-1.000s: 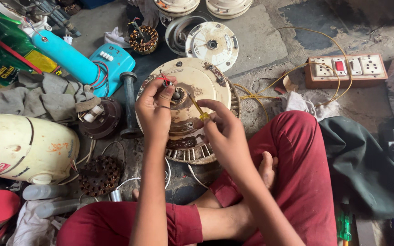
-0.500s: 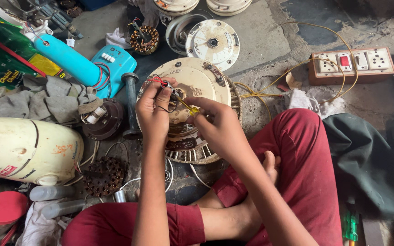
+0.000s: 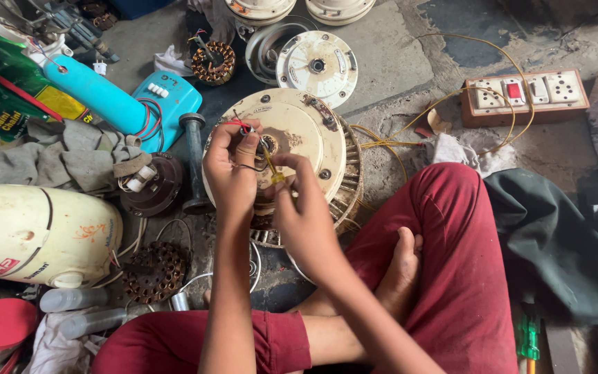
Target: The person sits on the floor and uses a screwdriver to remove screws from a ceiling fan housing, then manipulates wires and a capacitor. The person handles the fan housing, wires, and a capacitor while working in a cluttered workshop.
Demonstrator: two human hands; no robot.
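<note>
The left hand pinched thin, limp wires while the right hand gripped a yellow-handled tool over the heavy, rigid motor housing.

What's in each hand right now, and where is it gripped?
Left hand pinches red and black wires near their ends. Right hand holds a yellow-handled tool by its handle.

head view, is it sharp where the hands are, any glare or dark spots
Head view: soft, even daylight, no hard glare; left hand and right hand over the cream fan motor housing look sharp, the thin wires hard to resolve; the dark cloth at right loses detail.
</note>
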